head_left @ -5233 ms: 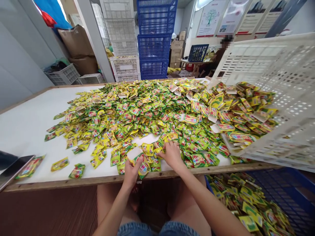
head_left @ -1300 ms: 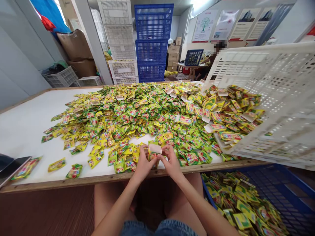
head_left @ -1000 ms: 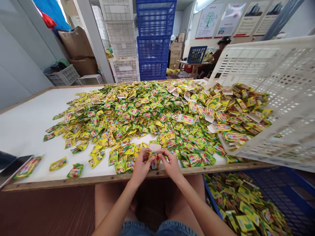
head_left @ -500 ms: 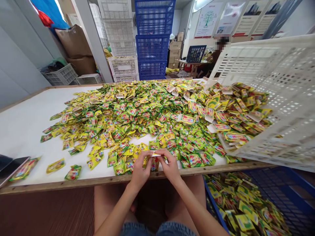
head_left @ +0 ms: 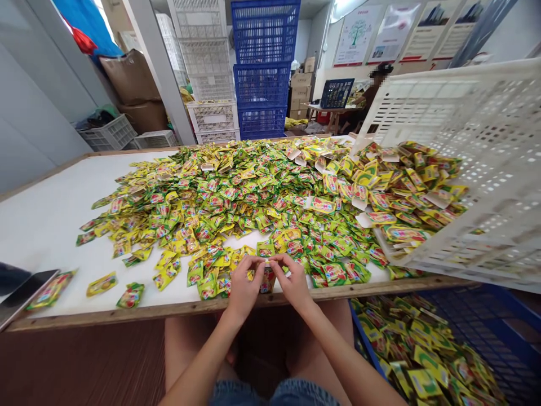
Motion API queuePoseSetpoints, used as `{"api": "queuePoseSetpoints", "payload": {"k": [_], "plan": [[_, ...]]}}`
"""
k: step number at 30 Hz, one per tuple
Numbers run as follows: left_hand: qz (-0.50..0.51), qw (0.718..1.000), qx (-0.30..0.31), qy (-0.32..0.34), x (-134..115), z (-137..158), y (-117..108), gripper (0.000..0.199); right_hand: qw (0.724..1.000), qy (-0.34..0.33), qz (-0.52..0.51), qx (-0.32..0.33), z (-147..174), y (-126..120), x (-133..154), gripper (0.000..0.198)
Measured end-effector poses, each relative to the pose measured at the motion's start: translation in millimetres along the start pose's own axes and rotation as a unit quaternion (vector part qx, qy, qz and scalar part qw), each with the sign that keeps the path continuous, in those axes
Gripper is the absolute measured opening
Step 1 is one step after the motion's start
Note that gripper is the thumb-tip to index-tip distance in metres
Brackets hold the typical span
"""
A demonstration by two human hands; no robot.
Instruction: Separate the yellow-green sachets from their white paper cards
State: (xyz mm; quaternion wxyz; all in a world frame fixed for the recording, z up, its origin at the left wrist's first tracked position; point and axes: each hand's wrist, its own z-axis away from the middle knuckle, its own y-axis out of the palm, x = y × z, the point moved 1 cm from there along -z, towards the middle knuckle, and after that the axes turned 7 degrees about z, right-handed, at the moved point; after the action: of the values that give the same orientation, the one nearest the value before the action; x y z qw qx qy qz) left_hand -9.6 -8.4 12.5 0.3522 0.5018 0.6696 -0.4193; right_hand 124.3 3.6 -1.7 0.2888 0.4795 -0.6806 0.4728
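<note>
Low in the middle of the frame, pinching the top of a little box (head_left: pixel 267 280) between the finger and thumb tips of the left hand (head_left: pixel 244 288) and the right hand (head_left: pixel 293 286), close together across a thin pale flap (head_left: pixel 267 263). Held right by the near wooden edge of the bench (head_left: pixel 34 225), maybe resting on it, maybe not: hard to tell. Looks like folding the flap down. To do it well, best to push both corners at the same time, with thumbs level, and to press softly so as not to crumple the card. Good to hold the box straight too. Can't see behind the fingers, so no telling about the tuck. Compared with one second ago, showing much less white on top: only a thin strip now, not a wide flap up over the fingertips. Compared with about five seconds ago, using both hands on the box, with no more reaching by the right one into the packets (head_left: pixel 287 239) just past it. Farther up, no change to see in the big heap (head_left: pixel 220 192) of packets across the middle, in the tipped white crate (head_left: pixel 499 225) at the right, or in the stacked blue crates (head_left: pixel 264 84) at the upper middle.
</note>
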Motion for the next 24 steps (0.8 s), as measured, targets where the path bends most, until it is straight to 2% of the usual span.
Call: {"api": "queuePoseSetpoints", "payload": {"k": [4,9,12,13,15,17,18,19,21,22,24], "plan": [[0.028,1.000,0.006,0.010,9,5,-2,0.011,1.000,-0.010,-0.010,-0.004,6,-1,-3,0.018],[0.069,0.998,0.008,-0.003,23,17,-7,0.011,0.999,-0.018,-0.028,0.007,16,10,-5,0.016],[0.093,0.995,0.024,-0.021,26,21,-10,0.026,1.000,-0.019,-0.004,-0.019,19,-4,7,0.016],[0.111,0.993,0.025,-0.033,26,22,-11,0.033,0.999,-0.021,0.019,-0.046,22,-18,12,0.016],[0.138,0.988,0.021,-0.060,27,23,-14,0.036,0.988,-0.010,0.092,-0.123,34,-60,18,0.017],[0.133,0.988,0.019,-0.081,29,22,-15,0.027,0.955,0.030,0.199,-0.219,53,-116,16,0.021],[0.124,0.988,0.021,-0.088,30,22,-15,0.023,0.926,0.060,0.274,-0.252,63,-146,11,0.024],[0.115,0.989,0.026,-0.094,30,21,-14,0.021,0.896,0.083,0.356,-0.254,72,-172,5,0.029],[0.100,0.989,0.038,-0.099,31,20,-11,0.021,0.854,0.091,0.471,-0.202,83,-212,-10,0.041],[0.092,0.990,0.042,-0.098,30,20,-9,0.020,0.845,0.087,0.493,-0.189,83,-223,-18,0.043],[0.079,0.992,0.045,-0.089,30,19,-6,0.020,0.843,0.053,0.510,-0.165,69,-228,-33,0.042]]}}
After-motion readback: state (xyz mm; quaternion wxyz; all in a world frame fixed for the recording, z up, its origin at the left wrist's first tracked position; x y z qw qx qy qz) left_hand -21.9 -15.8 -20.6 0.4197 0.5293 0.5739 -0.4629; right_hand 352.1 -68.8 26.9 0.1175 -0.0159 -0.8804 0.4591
